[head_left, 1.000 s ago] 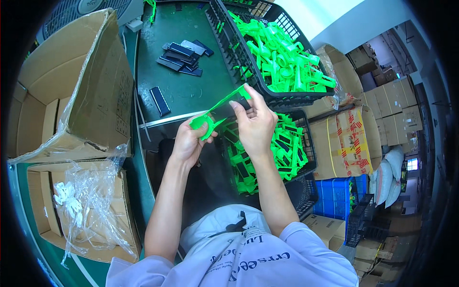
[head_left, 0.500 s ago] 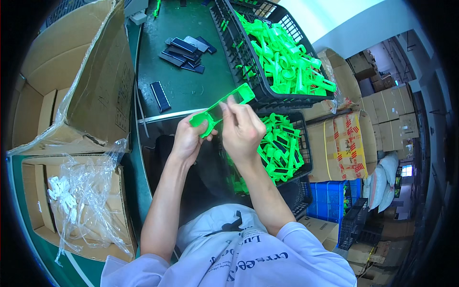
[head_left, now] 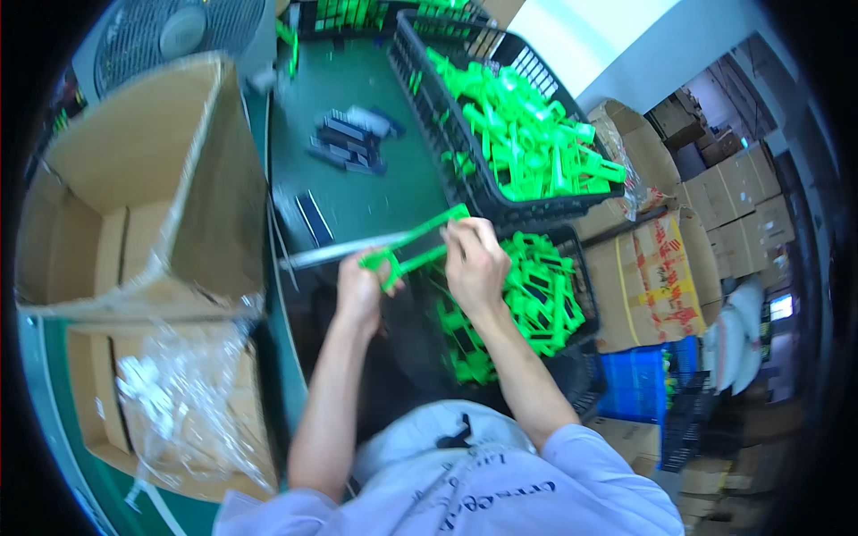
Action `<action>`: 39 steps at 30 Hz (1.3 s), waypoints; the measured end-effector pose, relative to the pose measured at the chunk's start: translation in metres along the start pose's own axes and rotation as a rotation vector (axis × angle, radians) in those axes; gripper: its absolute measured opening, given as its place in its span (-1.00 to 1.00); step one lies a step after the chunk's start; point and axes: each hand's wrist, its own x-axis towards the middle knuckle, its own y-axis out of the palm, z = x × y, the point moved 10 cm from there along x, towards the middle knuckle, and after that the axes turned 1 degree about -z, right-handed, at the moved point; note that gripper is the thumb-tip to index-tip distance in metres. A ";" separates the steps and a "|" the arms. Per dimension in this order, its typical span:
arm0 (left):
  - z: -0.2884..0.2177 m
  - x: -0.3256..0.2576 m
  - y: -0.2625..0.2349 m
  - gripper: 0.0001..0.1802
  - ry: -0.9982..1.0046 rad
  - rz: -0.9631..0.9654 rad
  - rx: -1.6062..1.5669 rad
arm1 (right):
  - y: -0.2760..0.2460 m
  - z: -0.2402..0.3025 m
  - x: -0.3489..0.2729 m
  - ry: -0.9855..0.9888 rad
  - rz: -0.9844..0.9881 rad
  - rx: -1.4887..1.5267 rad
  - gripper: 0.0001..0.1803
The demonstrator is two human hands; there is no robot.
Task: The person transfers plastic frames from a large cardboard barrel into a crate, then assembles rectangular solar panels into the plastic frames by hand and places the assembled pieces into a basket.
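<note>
I hold a long bright green plastic frame (head_left: 413, 239) with a dark insert in it, over the near edge of the green table (head_left: 357, 192). My left hand (head_left: 362, 290) grips its near, rounded end. My right hand (head_left: 474, 259) pinches the frame near its far end. Below my right hand a black crate (head_left: 572, 259) holds several more green frames with dark inserts. A second black crate (head_left: 500, 210) on the table is heaped with green plastic parts.
Dark flat strips (head_left: 349, 143) lie on the table, with one more (head_left: 313, 217) nearer me. A large open cardboard box (head_left: 134, 188) stands at my left; another box with clear plastic bags (head_left: 170, 402) below it. A fan (head_left: 179, 31) at top left. Stacked cartons (head_left: 715, 214) and a blue crate (head_left: 635, 384) at right.
The view has shifted. Both hands have kept their hold on the green frame, which has sunk slightly toward me and lies flatter; my right hand has slid along its far part.
</note>
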 end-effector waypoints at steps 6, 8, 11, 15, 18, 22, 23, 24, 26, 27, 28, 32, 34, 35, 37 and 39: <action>0.005 -0.008 0.004 -0.80 0.004 0.107 0.010 | 0.008 -0.051 0.010 0.310 0.498 -0.015 -0.52; 0.006 -0.010 0.016 -0.80 -0.012 0.178 0.036 | -0.004 -0.056 0.018 0.347 0.565 0.025 -0.56; -0.007 -0.021 0.032 -0.86 -0.046 0.211 0.030 | -0.015 -0.059 0.021 0.380 0.558 0.105 -0.55; 0.000 -0.018 0.016 -0.85 -0.007 0.085 0.179 | -0.009 -0.053 0.012 0.387 0.620 0.065 -0.52; -0.008 -0.023 0.018 -0.85 0.033 0.030 0.207 | -0.005 -0.056 0.006 0.392 0.612 0.106 -0.51; -0.007 -0.023 0.008 -0.83 0.033 0.005 0.173 | 0.001 -0.053 0.002 0.433 0.610 0.124 -0.54; -0.007 -0.023 0.010 -0.83 0.035 0.013 0.179 | 0.001 -0.053 0.002 0.421 0.615 0.130 -0.54; -0.007 -0.022 0.013 -0.83 0.035 0.017 0.175 | -0.001 -0.056 0.003 0.432 0.608 0.116 -0.55; -0.007 -0.021 0.016 -0.82 0.029 0.028 0.184 | -0.004 -0.059 0.004 0.465 0.601 0.107 -0.56; -0.009 -0.020 0.016 -0.82 0.037 0.024 0.181 | -0.003 -0.059 0.004 0.456 0.601 0.109 -0.56; -0.010 -0.020 0.015 -0.82 0.041 0.028 0.186 | -0.001 -0.059 0.003 0.461 0.604 0.113 -0.56; -0.010 -0.021 0.012 -0.83 0.041 0.015 0.216 | 0.000 -0.056 0.001 0.428 0.581 0.142 -0.58; -0.011 -0.023 0.011 -0.83 0.044 0.013 0.220 | -0.001 -0.055 0.000 0.431 0.577 0.137 -0.58; -0.010 -0.024 0.009 -0.83 0.041 0.002 0.235 | 0.000 -0.056 -0.002 0.450 0.585 0.135 -0.57; -0.009 -0.025 0.008 -0.82 0.043 0.001 0.244 | -0.002 -0.053 -0.002 0.413 0.578 0.119 -0.55; -0.005 -0.025 0.006 -0.82 0.041 -0.018 0.253 | 0.000 -0.058 -0.006 0.406 0.575 0.115 -0.53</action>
